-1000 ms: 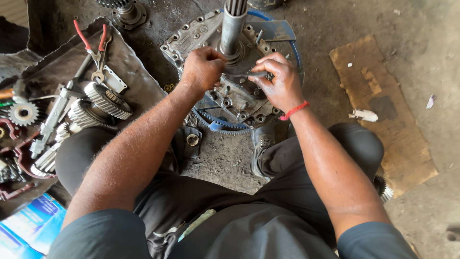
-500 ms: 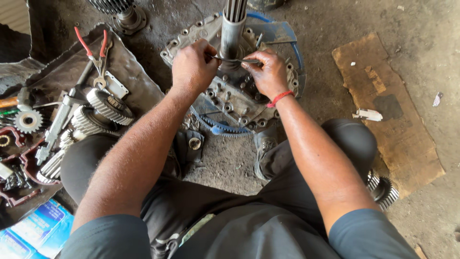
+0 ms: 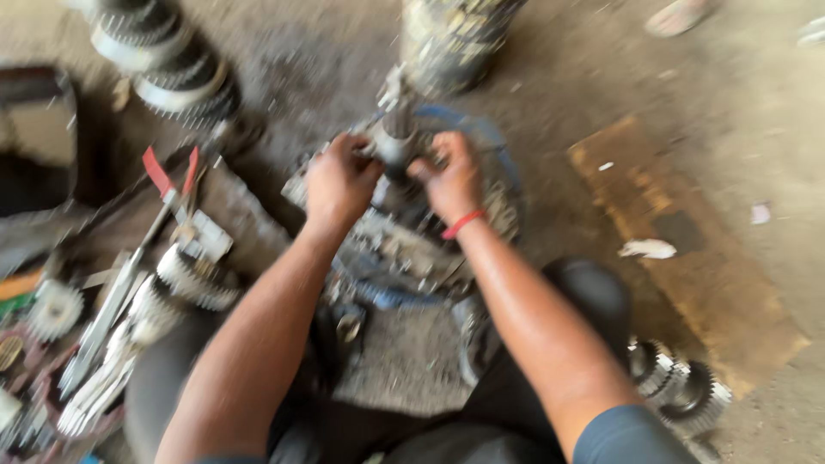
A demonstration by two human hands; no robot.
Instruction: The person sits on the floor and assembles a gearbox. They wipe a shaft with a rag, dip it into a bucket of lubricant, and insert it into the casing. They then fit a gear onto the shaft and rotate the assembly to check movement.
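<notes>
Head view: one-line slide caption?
Both hands, left hand and right hand, grip upright shaft of gearbox housing.

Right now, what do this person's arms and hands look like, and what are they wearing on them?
Both arms are bare from the short grey-blue sleeve down. No gloves on the left hand or the right hand. A thin red band circles the right wrist. The forearms look shiny. The picture is blurred, so finer marks cannot be told.

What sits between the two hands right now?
In the head view, the upright metal shaft of the gear housing stands between the left hand and right hand; both hands touch it.
</notes>
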